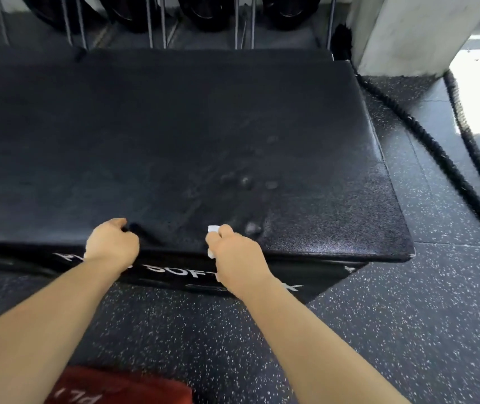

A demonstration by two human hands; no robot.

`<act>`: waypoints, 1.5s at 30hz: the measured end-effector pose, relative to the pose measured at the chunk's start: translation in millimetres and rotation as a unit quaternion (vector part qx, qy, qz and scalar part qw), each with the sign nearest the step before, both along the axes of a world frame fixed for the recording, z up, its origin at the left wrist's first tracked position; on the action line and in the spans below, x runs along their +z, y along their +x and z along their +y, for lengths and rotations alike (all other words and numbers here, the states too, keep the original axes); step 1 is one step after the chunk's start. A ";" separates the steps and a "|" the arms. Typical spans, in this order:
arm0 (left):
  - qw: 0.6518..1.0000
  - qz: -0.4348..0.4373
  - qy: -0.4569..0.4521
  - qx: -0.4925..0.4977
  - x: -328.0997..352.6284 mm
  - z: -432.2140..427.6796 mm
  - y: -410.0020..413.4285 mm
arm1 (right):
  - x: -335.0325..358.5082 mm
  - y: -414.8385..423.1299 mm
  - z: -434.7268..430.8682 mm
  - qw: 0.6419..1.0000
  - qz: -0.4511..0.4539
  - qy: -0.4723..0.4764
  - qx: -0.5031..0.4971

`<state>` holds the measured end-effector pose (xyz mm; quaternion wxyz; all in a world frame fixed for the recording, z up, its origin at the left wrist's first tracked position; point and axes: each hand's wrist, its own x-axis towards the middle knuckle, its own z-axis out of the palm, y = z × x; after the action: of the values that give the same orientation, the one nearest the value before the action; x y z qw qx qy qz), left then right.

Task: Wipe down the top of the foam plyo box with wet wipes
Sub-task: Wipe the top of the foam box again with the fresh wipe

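The foam box [174,126] stands on the speckled rubber floor [407,316] directly in front of the person, and its black top fills most of the view. White lettering [174,271] runs along the near side face; both forearms cover parts of it. The right hand [234,253] is positioned at the near edge of the top, right of centre. Its fingers are curled round a folded white wipe [213,229]. One end of the wipe protrudes above the fingers over the top surface and another small part shows below the hand. The left hand [112,243] is positioned at the same near edge, left of the right hand and apart from it. Its fingers are curled at the edge, next to a small crease in the cover. It cannot be determined whether this hand grips the cover or only rests on it. Dull damp marks [245,181] and faint streaks lie on the right half of the top, beyond the right hand. A thick black rope [437,153] lies on the floor to the right of the box. A white pillar [407,30] stands at the far right corner. Black weight plates [204,13] stand in a metal rack [150,24] behind the box. A red object [122,386] with white letters lies on the floor at the lower edge of the view, between the forearms.
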<state>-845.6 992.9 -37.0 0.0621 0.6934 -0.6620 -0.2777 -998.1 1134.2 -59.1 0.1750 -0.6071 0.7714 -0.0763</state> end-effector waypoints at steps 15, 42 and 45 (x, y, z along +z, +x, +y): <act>0.982 0.075 0.139 -0.108 -6.3 -13.1 39.0 | 6.1 -62.7 46.7 0.998 -0.021 0.028 -0.052; 0.708 0.525 0.223 0.416 -7.8 -63.3 110.3 | 5.3 136.6 -169.5 0.989 -0.031 0.019 0.144; 0.689 0.536 0.239 0.425 -10.0 -63.6 115.9 | 4.4 138.4 -172.2 0.988 -0.019 0.007 0.154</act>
<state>-729.6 929.3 -47.0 0.3503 0.6256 -0.0619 -0.6944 -859.7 962.0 -54.7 0.2037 -0.7156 0.6659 -0.0549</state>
